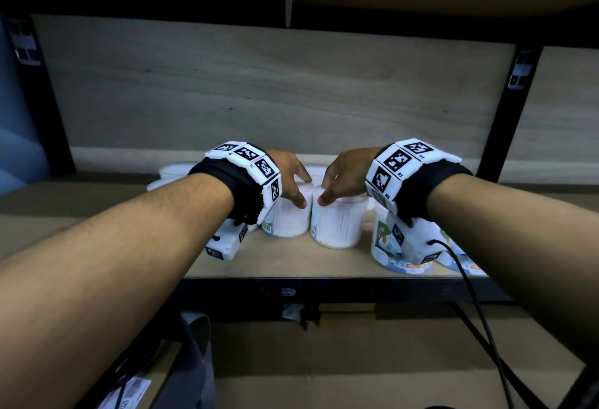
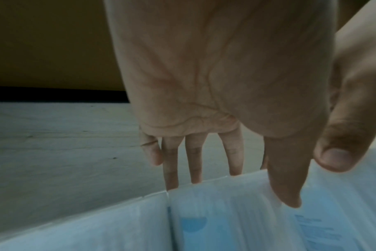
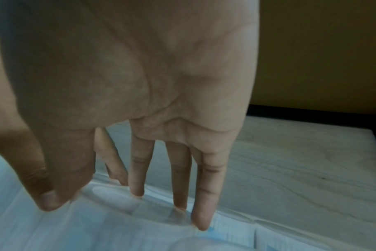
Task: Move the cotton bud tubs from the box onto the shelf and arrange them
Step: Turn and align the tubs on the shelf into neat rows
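Two clear cotton bud tubs stand side by side on the wooden shelf [image 1: 275, 266], near its front middle. My left hand [image 1: 296, 188] holds the left tub [image 1: 287, 222] from above, thumb on its near side and fingers [image 2: 172, 169] reaching down behind its far rim. My right hand [image 1: 330, 186] holds the right tub [image 1: 337, 225] the same way, with its fingertips [image 3: 201, 220] on the lid's far edge. The two thumbs nearly touch between the tubs. Each tub's lid is mostly hidden under its hand.
Two tubs with printed blue labels [image 1: 392, 246] stand at the shelf's front right, partly under my right wrist. More white tubs [image 1: 171, 172] sit at the back left. Black uprights [image 1: 505, 117] frame the bay and a wooden panel [image 1: 275, 91] closes its back. A cardboard box [image 1: 155, 386] lies below.
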`<state>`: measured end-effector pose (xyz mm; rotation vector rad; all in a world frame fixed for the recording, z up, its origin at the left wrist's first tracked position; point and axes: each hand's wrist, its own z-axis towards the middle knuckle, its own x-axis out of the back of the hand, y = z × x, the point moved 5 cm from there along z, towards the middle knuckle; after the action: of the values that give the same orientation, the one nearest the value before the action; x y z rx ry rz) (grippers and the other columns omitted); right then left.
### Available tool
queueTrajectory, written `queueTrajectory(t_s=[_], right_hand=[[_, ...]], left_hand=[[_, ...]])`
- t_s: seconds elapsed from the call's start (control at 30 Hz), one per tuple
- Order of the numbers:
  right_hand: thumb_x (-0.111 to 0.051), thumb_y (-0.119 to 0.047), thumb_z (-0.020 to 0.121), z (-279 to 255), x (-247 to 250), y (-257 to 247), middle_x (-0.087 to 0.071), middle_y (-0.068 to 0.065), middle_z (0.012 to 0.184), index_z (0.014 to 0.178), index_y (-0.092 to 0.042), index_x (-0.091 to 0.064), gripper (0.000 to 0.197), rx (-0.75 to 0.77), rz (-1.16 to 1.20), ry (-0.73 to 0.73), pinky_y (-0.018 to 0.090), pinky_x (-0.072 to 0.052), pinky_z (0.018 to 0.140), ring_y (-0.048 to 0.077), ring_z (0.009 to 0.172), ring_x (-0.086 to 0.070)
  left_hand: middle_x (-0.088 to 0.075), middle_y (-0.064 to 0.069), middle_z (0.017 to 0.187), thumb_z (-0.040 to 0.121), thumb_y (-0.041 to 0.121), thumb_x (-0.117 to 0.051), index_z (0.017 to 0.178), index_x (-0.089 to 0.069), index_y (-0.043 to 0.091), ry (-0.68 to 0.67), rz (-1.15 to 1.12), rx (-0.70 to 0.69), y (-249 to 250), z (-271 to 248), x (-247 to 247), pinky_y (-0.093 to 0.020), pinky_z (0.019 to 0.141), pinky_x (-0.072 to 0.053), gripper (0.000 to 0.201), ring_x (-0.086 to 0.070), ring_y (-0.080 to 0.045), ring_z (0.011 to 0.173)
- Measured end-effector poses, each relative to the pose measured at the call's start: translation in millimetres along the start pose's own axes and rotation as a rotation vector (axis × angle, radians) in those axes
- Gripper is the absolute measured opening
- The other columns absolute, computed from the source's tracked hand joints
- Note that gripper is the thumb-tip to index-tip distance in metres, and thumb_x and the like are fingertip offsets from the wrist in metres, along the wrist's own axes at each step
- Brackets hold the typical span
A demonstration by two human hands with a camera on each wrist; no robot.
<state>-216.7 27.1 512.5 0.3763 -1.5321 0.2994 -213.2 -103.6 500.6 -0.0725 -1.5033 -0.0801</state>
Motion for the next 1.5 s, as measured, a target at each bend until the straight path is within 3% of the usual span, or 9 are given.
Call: queueTrajectory(t_s=[0.43, 0.6, 0.83, 1.03, 1.17, 1.23, 1.33, 1.43, 1.5], right_hand=[[-0.075, -0.049, 0.077, -21.9, 5.5, -9.5, -0.066, -0.005, 0.114, 0.114, -0.026, -0.070, 0.044, 0.010, 0.047, -0.046, 0.033, -0.054, 0.087, 0.020, 0.100, -0.063], [-0.073, -0.048, 0.080, -37.0, 6.2, -15.4, -0.064, -0.007, 0.113, 0.118, -0.028, -0.068, 0.044, 0.017, 0.046, -0.064, 0.028, -0.049, 0.080, 0.016, 0.093, -0.059], [-0.070, -0.052, 0.082, -59.0, 10.6, -22.9, -0.058, -0.011, 0.109, 0.121, -0.033, -0.065, 0.044, 0.044, -0.020, -0.090, 0.029, -0.046, 0.087, 0.010, 0.079, -0.052], [-0.067, -0.048, 0.087, -77.2, 13.4, -28.8, -0.055, -0.008, 0.132, 0.130, -0.031, -0.060, 0.047, 0.065, -0.068, -0.110, 0.030, -0.044, 0.100, 0.012, 0.098, -0.048], [-0.070, -0.052, 0.083, -75.1, 12.9, -27.6, -0.056, -0.006, 0.131, 0.128, -0.030, -0.062, 0.050, 0.043, -0.012, -0.132, 0.029, -0.046, 0.100, 0.012, 0.106, -0.053], [-0.074, -0.059, 0.075, -69.5, 16.1, -24.7, -0.063, 0.001, 0.124, 0.126, -0.024, -0.063, 0.062, -0.021, 0.061, -0.146, 0.036, -0.053, 0.096, 0.021, 0.105, -0.064], [-0.077, -0.056, 0.074, -68.5, 24.5, -21.7, -0.066, 0.008, 0.096, 0.128, -0.010, -0.060, 0.073, -0.118, 0.116, -0.130, 0.040, -0.055, 0.091, 0.026, 0.083, -0.069], [-0.067, -0.050, 0.086, -72.9, 22.8, -25.1, -0.063, 0.014, 0.113, 0.138, -0.002, -0.049, 0.073, -0.137, 0.086, -0.168, 0.030, -0.049, 0.086, 0.029, 0.096, -0.064], [-0.063, -0.049, 0.090, -70.0, 19.6, -28.7, -0.059, 0.009, 0.099, 0.140, -0.002, -0.046, 0.071, -0.126, 0.046, -0.143, 0.027, -0.044, 0.076, 0.023, 0.091, -0.054]], left_hand=[[-0.057, 0.008, 0.138, 0.079, 0.048, -0.075, 0.139, -0.054, 0.033, -0.005, -0.052, 0.018, 1.6, -26.8, 1.9, -0.017, 0.088, -0.034, 0.065, -0.054, -0.014, 0.123], [-0.053, 0.008, 0.142, 0.080, 0.049, -0.073, 0.140, -0.053, 0.033, -0.039, -0.013, 0.028, 5.3, -40.0, 4.3, -0.019, 0.089, -0.032, 0.066, -0.051, -0.015, 0.127], [-0.051, 0.009, 0.143, 0.080, 0.050, -0.072, 0.140, -0.053, 0.035, -0.051, 0.047, 0.023, 11.1, -60.4, 6.9, -0.025, 0.099, -0.037, 0.064, -0.051, -0.016, 0.127], [-0.050, 0.010, 0.143, 0.081, 0.055, -0.069, 0.140, -0.052, 0.037, -0.049, 0.086, 0.012, 15.2, -76.6, 9.6, -0.024, 0.096, -0.035, 0.064, -0.049, -0.015, 0.128], [-0.044, 0.007, 0.148, 0.081, 0.060, -0.065, 0.143, -0.045, 0.041, -0.073, 0.113, 0.015, 15.1, -82.1, 8.5, -0.030, 0.108, -0.035, 0.068, -0.043, -0.017, 0.134], [-0.039, 0.009, 0.152, 0.080, 0.061, -0.066, 0.145, -0.041, 0.043, -0.086, 0.116, 0.029, 13.7, -82.6, 10.6, -0.034, 0.113, -0.032, 0.072, -0.039, -0.016, 0.138], [-0.036, 0.012, 0.154, 0.080, 0.061, -0.066, 0.148, -0.037, 0.041, -0.104, 0.113, 0.060, 13.1, -83.4, 14.9, -0.035, 0.116, -0.027, 0.077, -0.036, -0.014, 0.141], [-0.036, 0.011, 0.154, 0.080, 0.061, -0.066, 0.149, -0.037, 0.038, -0.122, 0.114, 0.069, 15.7, -80.2, 16.8, -0.034, 0.116, -0.026, 0.078, -0.035, -0.014, 0.141], [-0.039, 0.010, 0.152, 0.081, 0.061, -0.066, 0.148, -0.039, 0.035, -0.130, 0.111, 0.068, 17.4, -76.4, 15.1, -0.032, 0.113, -0.029, 0.077, -0.038, -0.015, 0.139]])
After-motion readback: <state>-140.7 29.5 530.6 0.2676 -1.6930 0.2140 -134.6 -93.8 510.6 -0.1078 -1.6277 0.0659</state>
